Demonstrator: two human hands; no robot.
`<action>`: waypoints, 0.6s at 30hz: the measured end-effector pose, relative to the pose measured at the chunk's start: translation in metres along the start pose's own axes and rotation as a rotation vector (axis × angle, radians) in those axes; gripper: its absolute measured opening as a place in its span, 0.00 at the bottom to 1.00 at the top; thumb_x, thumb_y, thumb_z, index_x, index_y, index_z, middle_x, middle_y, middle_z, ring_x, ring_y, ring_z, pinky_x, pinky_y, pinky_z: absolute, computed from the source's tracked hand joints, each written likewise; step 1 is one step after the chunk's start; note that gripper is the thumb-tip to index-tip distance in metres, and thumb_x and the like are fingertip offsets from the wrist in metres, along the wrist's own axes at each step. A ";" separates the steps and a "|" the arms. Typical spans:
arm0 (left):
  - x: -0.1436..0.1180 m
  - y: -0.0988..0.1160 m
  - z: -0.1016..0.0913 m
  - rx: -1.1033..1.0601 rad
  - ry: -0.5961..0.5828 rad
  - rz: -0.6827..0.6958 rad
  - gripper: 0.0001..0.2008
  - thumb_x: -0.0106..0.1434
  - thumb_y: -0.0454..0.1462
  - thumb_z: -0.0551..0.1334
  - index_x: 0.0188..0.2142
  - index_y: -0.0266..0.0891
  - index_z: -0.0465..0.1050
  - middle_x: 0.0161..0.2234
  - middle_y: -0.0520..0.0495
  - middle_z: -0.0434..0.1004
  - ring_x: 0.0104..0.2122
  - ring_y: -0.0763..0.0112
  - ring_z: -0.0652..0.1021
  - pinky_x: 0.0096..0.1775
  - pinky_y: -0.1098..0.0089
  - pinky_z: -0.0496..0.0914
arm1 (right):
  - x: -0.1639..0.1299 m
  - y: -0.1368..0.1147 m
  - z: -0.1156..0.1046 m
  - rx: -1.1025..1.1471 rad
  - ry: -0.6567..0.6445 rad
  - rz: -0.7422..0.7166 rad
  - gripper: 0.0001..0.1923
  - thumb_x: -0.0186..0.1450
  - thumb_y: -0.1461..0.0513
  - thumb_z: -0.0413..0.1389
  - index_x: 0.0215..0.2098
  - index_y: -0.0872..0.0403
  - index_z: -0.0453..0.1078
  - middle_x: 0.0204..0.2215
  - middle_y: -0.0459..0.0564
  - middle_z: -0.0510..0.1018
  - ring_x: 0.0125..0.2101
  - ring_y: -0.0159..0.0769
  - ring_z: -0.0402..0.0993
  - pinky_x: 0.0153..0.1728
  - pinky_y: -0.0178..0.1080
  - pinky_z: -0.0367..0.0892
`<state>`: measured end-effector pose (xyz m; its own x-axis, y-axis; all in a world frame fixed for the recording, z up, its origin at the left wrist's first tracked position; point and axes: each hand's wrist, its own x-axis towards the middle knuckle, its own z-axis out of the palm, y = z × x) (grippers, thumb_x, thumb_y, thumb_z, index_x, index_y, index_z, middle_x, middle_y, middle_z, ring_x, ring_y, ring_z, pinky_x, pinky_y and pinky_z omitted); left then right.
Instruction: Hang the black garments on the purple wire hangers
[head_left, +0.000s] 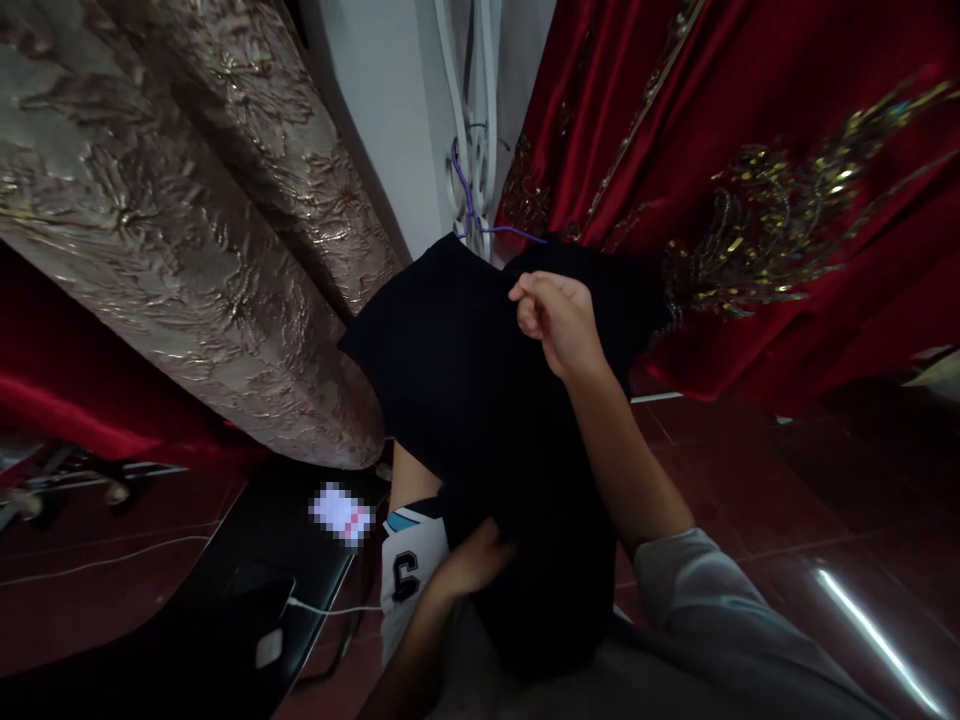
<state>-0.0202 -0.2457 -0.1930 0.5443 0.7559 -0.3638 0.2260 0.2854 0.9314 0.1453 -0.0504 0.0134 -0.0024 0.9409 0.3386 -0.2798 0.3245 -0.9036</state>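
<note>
Hanger, thin and purple, seems hooked on the white frame, so the dark short-sleeved top hangs below it, its weight likely off me. Just below the hanger, my right hand curls closed, any pinch unclear; farther below, my left hand meets the top, grip too dark to tell.

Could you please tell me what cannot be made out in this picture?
In the head view:
Purple hanger: partly covered by the black garment.
Left hand: fingertips lost in blur and shadow.
Right hand: curled fingers hide any grip.
Bright screen: contents pixelated.
</note>
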 end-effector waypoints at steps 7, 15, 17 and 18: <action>-0.021 0.010 -0.046 0.326 -0.145 0.091 0.18 0.64 0.48 0.64 0.50 0.46 0.81 0.52 0.44 0.82 0.52 0.49 0.80 0.57 0.54 0.72 | -0.013 0.022 0.003 0.028 0.066 0.011 0.13 0.65 0.57 0.58 0.26 0.55 0.73 0.13 0.39 0.63 0.14 0.21 0.55 0.17 0.29 0.47; -0.010 -0.002 -0.005 0.345 -0.182 -0.106 0.27 0.51 0.58 0.71 0.48 0.57 0.82 0.50 0.47 0.84 0.48 0.48 0.82 0.49 0.58 0.76 | -0.016 0.025 0.004 0.054 0.058 0.044 0.14 0.66 0.55 0.58 0.27 0.55 0.72 0.13 0.39 0.63 0.15 0.21 0.55 0.18 0.29 0.48; -0.013 0.013 -0.018 0.420 -0.176 -0.134 0.30 0.54 0.57 0.70 0.55 0.51 0.79 0.54 0.44 0.81 0.51 0.48 0.81 0.53 0.57 0.74 | -0.015 0.024 0.003 0.044 0.056 0.053 0.14 0.65 0.55 0.59 0.27 0.55 0.72 0.13 0.39 0.63 0.15 0.22 0.55 0.17 0.29 0.49; -0.016 0.026 -0.030 0.472 -0.177 -0.123 0.31 0.56 0.56 0.69 0.56 0.48 0.78 0.53 0.42 0.81 0.50 0.48 0.81 0.52 0.56 0.74 | -0.014 0.023 0.003 0.036 0.053 0.053 0.14 0.65 0.55 0.59 0.26 0.55 0.72 0.13 0.39 0.63 0.15 0.22 0.55 0.17 0.29 0.49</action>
<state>-0.0476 -0.2329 -0.1622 0.6102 0.6105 -0.5049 0.6142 0.0379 0.7882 0.1358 -0.0560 -0.0115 0.0329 0.9608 0.2752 -0.3149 0.2713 -0.9095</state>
